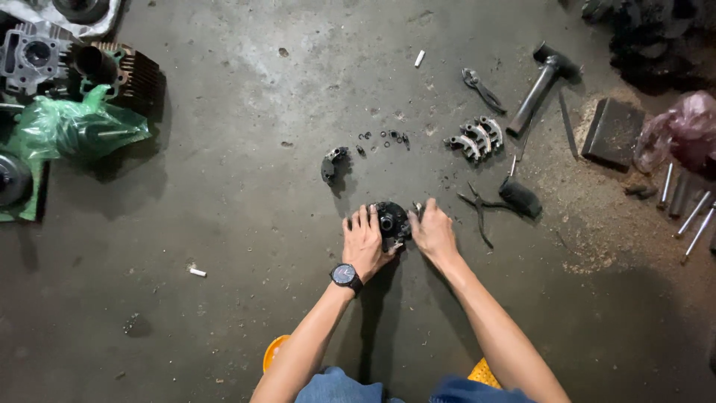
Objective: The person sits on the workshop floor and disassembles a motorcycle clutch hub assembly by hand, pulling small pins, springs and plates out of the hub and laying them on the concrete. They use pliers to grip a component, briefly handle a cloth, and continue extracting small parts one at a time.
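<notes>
In the head view, a person crouches over a grey concrete floor [224,209] with both arms stretched forward. The left hand [365,242], with a dark wristwatch [346,276] on its wrist, lies flat with fingers spread, pressing on the left side of a round black clutch part [391,222]. The right hand [432,233] closes loosely against the part's right edge, its fingers curled around the rim. The part sits on the floor between the two hands, just above the frame's centre.

From the part, a single curved clutch shoe [333,164] lies at about eleven o'clock, apart from it. A scatter of small rings and clips [384,138] sits at twelve o'clock. A cluster of three more shoes [477,136] rests at one o'clock, with pliers [481,89] beyond them and a hammer [541,86] farther right. At three o'clock, near the right hand, lie thin black circlip pliers [477,209] and a dark-handled tool [520,198]. Far out at ten o'clock sit a green plastic bag [74,130] and a finned engine cylinder [123,71]. Metal rods [690,213] lie at the right edge.
</notes>
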